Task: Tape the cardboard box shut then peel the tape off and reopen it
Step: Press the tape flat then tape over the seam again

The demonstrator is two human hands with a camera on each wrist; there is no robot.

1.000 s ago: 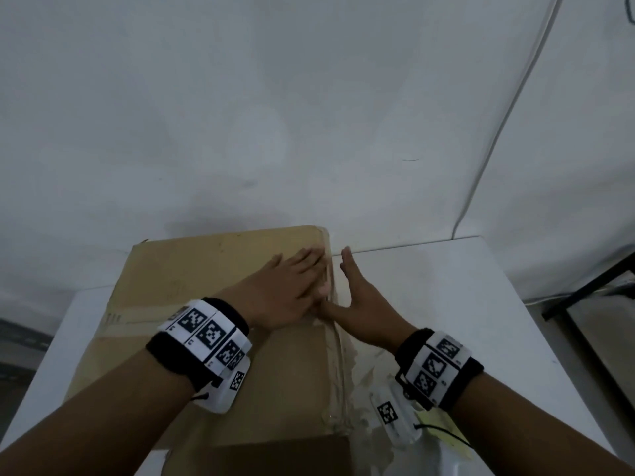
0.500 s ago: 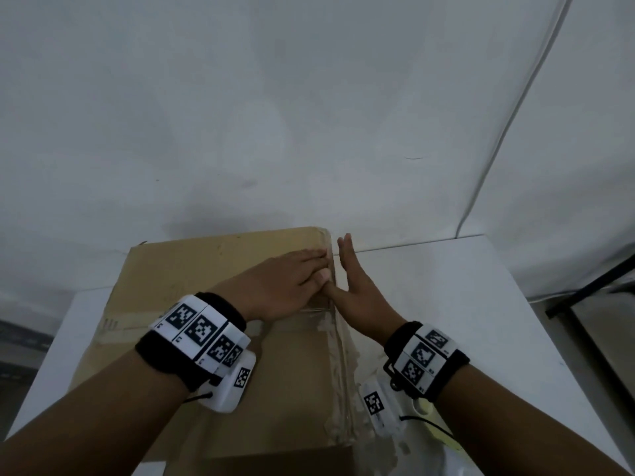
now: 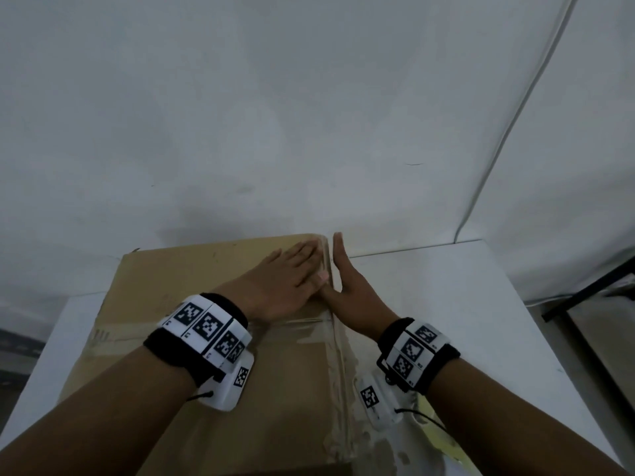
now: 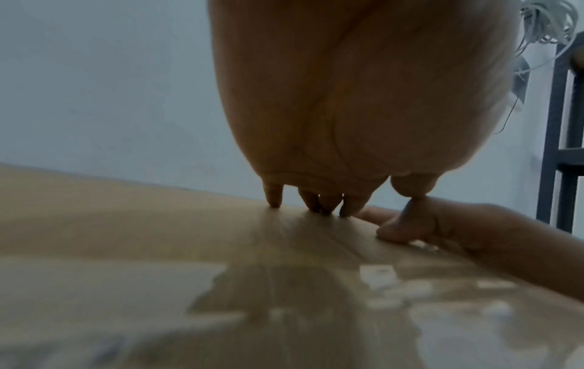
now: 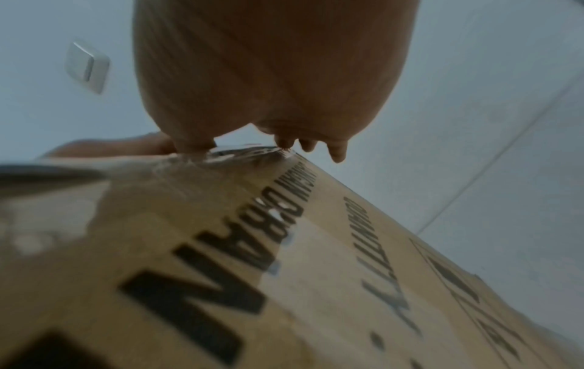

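Left hand (image 3: 285, 283) flat, fingers straight, atop cardboard box (image 3: 192, 280) | right hand (image 3: 347, 286) flat, fingers straight, against its taped right edge

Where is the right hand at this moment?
In the head view the right hand lies flat, fingers straight, against the right side of the brown cardboard box near its far corner, beside the left hand pressing on the box top.

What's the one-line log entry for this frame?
phase: pressing tape | left hand: flat on box top | right hand: flat against box side
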